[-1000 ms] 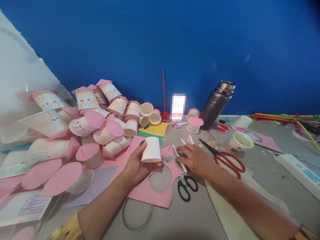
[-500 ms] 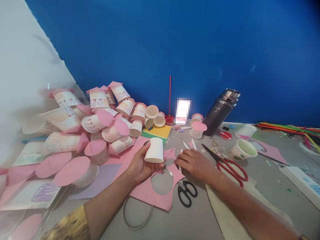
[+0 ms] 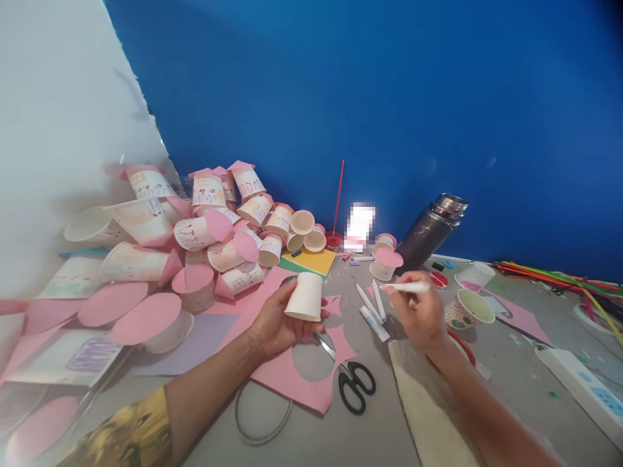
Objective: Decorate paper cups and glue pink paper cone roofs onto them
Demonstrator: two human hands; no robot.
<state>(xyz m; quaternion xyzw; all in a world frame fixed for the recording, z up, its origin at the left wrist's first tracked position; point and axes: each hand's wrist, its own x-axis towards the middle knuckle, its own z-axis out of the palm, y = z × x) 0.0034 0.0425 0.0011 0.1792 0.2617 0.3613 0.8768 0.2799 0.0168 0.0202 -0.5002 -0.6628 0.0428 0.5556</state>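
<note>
A plain white paper cup [image 3: 305, 296], wide rim down, is held in my left hand [image 3: 276, 322] near the middle of the desk. My right hand [image 3: 424, 316] is raised off the desk to the right, its fingers closed round a white marker [image 3: 407, 287] that points left. Two more white markers [image 3: 378, 300] lie just left of that hand, close to a glue stick [image 3: 374, 323]. Below the cup is pink paper [image 3: 292, 386] with a round hole cut in it. Black-handled scissors [image 3: 357, 387] rest on its right edge, blades partly over the hole.
Decorated paper cups with pink tops [image 3: 146, 318] are heaped at left. A dark flask [image 3: 428, 233] leans toward the blue wall. Behind my right hand are red-handled scissors [image 3: 462, 345], mostly covered, and a patterned cup [image 3: 470, 308]. A white power strip [image 3: 579, 383] lies at right.
My right hand has lifted from the desk and moved right, now with a white marker in it. My left hand still holds the cup, slightly tilted. The view has shifted a little.
</note>
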